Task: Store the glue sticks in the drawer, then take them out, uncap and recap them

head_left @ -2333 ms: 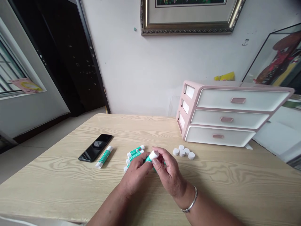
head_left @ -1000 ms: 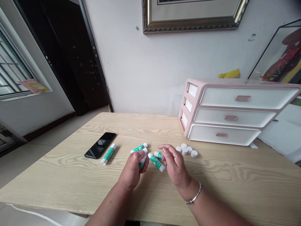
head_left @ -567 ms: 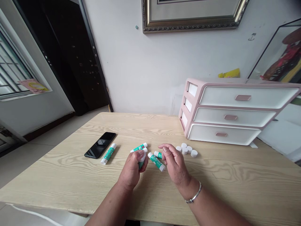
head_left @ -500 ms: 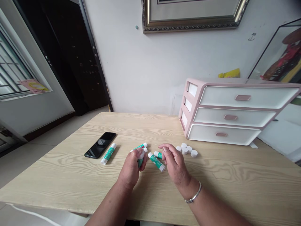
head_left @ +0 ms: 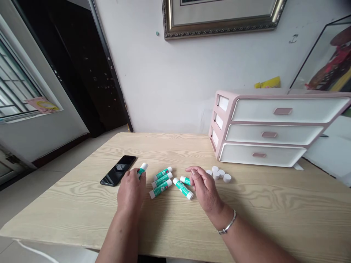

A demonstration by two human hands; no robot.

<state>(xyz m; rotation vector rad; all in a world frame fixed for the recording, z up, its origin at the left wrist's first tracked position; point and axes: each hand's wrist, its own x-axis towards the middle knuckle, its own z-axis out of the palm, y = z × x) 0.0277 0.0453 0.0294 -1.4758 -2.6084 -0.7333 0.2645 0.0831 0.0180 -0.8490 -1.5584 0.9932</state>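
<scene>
At the far left, a barred window [head_left: 15, 84] has a pink-and-yellow paper [head_left: 42, 105] lying against its sill, with a dark door [head_left: 82, 65] next to it. Below them spreads the pale wood-grain desk [head_left: 68, 204]. On it lies a black smartphone [head_left: 117, 170], and just beside that the left hand [head_left: 131, 191] is closed around a glue stick [head_left: 142, 169], its white end poking out above the fingers. Further right, three more glue sticks [head_left: 161, 179] lie close together in a loose, slanted row, untouched. Past them comes an angled glue stick [head_left: 182, 189], and a partly hidden one [head_left: 185, 180] sits right at the fingertips [head_left: 190, 170] of the right hand [head_left: 205, 190] — whether they touch, I cannot tell. That hand, a silver bangle [head_left: 227, 227] on its wrist, rests loosely curled and empty, well apart from the left, with the sticks between them. Just beyond it sit five round white caps [head_left: 221, 174], bunched near the pink-and-white drawer unit [head_left: 268, 135] — a gilt-framed picture [head_left: 219, 18] hangs on the wall above.
</scene>
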